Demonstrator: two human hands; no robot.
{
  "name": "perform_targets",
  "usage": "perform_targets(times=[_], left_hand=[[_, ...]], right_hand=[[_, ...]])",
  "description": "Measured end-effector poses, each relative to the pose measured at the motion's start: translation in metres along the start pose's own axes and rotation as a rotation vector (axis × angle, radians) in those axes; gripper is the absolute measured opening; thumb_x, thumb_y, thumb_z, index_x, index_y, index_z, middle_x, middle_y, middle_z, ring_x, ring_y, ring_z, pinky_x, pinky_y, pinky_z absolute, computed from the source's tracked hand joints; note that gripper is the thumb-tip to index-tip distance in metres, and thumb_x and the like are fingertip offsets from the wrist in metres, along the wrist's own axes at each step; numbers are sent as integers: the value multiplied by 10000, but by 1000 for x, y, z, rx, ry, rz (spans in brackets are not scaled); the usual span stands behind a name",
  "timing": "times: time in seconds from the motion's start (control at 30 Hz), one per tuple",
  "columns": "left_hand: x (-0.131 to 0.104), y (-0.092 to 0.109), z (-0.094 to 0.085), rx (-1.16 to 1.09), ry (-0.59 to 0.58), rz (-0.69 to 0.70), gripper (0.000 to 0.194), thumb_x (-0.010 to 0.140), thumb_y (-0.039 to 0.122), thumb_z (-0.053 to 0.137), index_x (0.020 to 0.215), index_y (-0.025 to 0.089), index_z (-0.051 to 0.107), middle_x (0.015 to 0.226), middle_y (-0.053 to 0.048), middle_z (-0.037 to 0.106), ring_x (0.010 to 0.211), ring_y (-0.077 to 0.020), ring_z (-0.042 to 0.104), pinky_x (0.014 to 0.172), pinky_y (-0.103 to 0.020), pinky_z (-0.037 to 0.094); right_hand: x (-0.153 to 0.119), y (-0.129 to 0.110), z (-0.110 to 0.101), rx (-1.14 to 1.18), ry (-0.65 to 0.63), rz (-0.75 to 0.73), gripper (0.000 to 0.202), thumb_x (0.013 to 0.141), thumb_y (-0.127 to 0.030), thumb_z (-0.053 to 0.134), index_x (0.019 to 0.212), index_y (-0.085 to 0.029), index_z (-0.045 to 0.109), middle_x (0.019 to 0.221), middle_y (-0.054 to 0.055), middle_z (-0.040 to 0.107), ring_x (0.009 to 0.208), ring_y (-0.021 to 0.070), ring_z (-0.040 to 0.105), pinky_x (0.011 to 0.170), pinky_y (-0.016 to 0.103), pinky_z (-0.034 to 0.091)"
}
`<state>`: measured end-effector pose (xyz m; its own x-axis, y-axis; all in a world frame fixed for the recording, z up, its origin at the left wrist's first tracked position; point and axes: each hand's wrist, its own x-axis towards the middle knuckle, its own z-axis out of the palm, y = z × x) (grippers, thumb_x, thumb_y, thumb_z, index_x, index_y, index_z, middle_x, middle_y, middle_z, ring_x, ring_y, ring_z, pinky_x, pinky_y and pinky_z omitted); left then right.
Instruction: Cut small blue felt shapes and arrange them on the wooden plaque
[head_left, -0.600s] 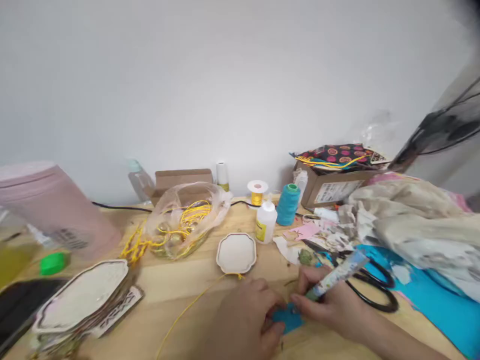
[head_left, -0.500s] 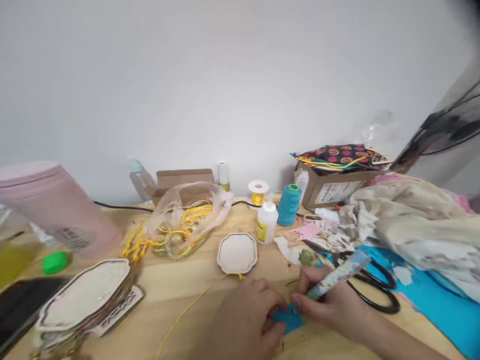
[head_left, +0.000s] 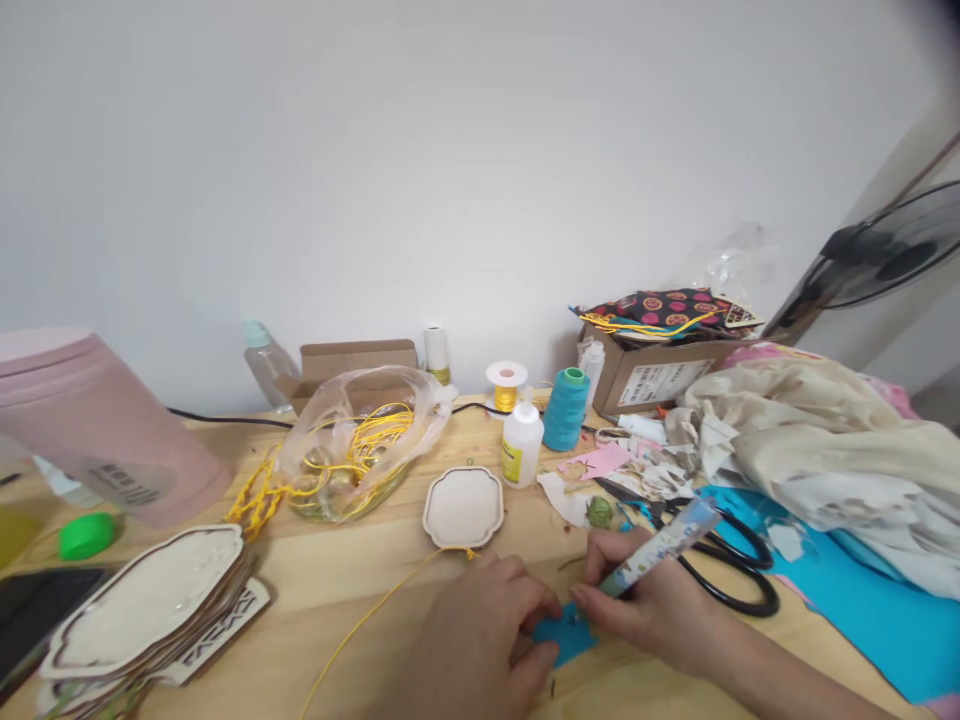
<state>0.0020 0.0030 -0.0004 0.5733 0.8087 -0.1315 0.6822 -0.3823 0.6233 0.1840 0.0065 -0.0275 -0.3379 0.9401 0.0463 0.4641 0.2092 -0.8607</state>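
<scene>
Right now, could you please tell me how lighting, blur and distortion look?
Head view: soft, fairly even light on the wall; slight blur on the left hand; the pink container looks stretched near the edge; upper right corner dark.

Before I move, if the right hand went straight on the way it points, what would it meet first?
Likely the left hand, holding the blue paper; their relative height is unclear.

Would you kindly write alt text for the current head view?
The right hand holds a patterned pen over blue paper steadied by the left hand. Around them on a wooden table are a glue bottle, thread, scissors and paper scraps.
</scene>
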Motion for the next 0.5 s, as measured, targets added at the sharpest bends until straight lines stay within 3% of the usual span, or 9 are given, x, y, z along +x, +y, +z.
perform_targets(times=[0.5], left_hand=[[-2, -1, 1, -4, 6, 2, 180, 672, 171, 526, 817, 240, 608, 792, 13, 581, 774, -173, 498, 631, -252, 346]], right_hand=[[2, -1, 0, 44, 11, 33, 202, 706, -186, 510, 542, -201, 392, 433, -68, 377, 375, 86, 339, 342, 187, 251]])
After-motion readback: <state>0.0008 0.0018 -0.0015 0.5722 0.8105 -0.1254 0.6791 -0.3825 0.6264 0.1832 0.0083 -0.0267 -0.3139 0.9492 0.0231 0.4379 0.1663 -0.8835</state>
